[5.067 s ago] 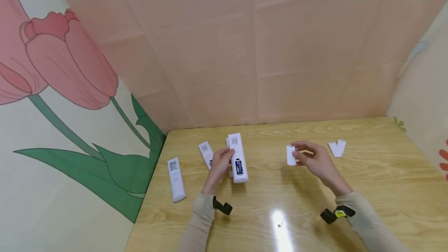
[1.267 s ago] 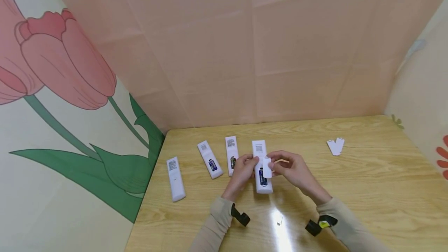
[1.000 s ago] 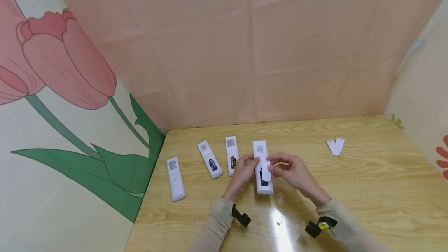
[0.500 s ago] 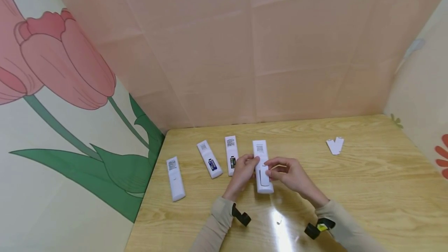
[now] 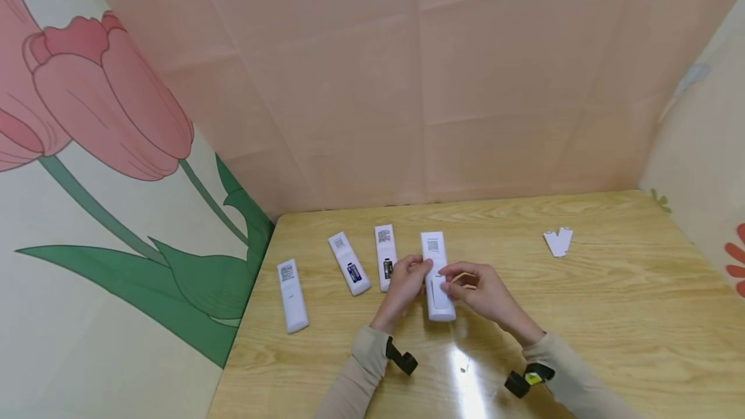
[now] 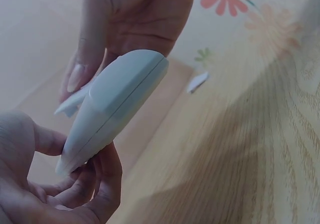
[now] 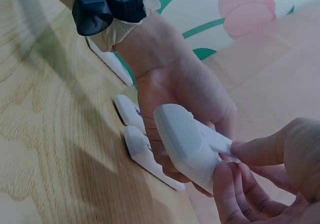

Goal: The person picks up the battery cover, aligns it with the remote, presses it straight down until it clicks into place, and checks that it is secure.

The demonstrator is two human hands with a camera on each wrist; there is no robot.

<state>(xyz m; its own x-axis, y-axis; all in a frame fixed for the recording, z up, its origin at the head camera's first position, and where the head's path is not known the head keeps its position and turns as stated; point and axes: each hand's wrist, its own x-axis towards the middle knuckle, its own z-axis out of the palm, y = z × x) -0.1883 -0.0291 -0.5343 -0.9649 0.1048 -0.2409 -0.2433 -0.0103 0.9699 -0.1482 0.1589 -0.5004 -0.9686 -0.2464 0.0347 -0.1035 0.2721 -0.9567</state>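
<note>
Back side up, a white remote control (image 5: 433, 246) is held above the table in the head view. My left hand (image 5: 405, 282) grips its left edge, thumb on the back and fingers beneath. My right hand (image 5: 482, 290) pinches a white battery cover (image 5: 440, 297) over the remote's battery compartment. In the left wrist view the cover (image 6: 71, 103) stands tilted, its far end raised off the remote (image 6: 125, 87). The right wrist view shows the same slanted cover (image 7: 214, 138) between thumb and fingers. The batteries under it are hidden.
Left of the hands lie a remote with dark batteries showing (image 5: 349, 262), another with exposed batteries (image 5: 385, 244) partly behind my left hand, and a covered remote (image 5: 293, 296). Two loose covers (image 5: 559, 242) lie on the wooden table (image 5: 628, 315) at right.
The left hand has brought its remote rightward to the middle. The right hand has carried the cover left, then lowered it over the batteries. Over the last half second, little has moved.
</note>
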